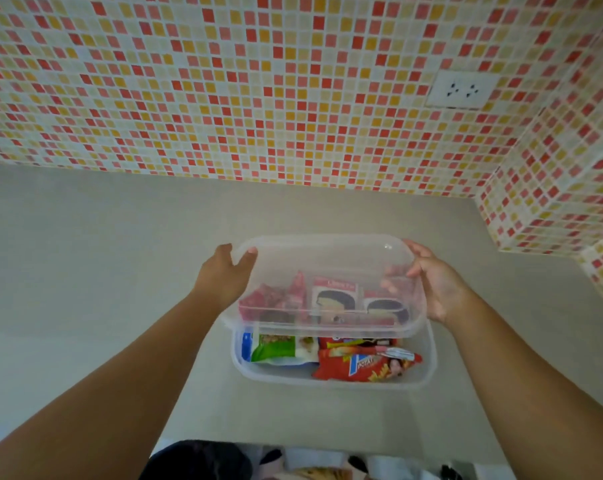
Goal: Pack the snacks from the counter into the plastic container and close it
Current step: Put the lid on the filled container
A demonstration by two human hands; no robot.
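Observation:
A clear plastic container [428,372] stands on the grey counter, holding several snack packs: a red chip bag [362,367], a green and white pack [279,348], and red packets seen through the lid. The transparent lid [327,258] hovers tilted over the container's far half. My left hand [223,275] grips the lid's left end, and my right hand [435,285] grips its right end. The near half of the container is uncovered.
The grey counter [85,271] runs back to a red, orange and cream mosaic tile wall with a white socket [461,90]. A tiled corner juts out at the right [552,202]. The counter's front edge is at the bottom of the view.

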